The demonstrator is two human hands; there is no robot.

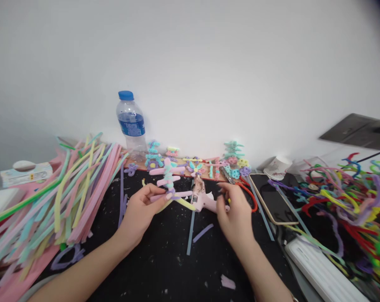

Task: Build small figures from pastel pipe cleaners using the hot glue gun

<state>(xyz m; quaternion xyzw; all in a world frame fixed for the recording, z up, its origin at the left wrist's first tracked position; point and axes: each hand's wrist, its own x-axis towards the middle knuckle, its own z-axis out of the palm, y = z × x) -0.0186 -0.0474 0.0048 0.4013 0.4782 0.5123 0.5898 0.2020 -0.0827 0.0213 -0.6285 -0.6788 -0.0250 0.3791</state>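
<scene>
My left hand (142, 212) pinches a small tree-like craft (168, 178) of fuzzy pipe cleaners, with pink and lilac bars crossing a pale green and pink stem. A yellow strip (185, 204) sticks out at its lower right. Beside it lies a pale pink hot glue gun (200, 200), its nozzle end stained brown and a translucent glue stick (190, 235) trailing toward me. My right hand (237, 209) hovers by the gun's handle, fingers bent and apart; a firm grip on it does not show. A loose purple pipe cleaner piece (203, 233) rests on the black mat.
Pastel pipe cleaners (79, 188) heap up at left, bright ones (356, 209) at right. A water bottle (131, 126) stands against the wall near finished pipe cleaner crafts (234, 149). A phone (273, 199), a paper cup (278, 167) and a white power strip (322, 268) are at right.
</scene>
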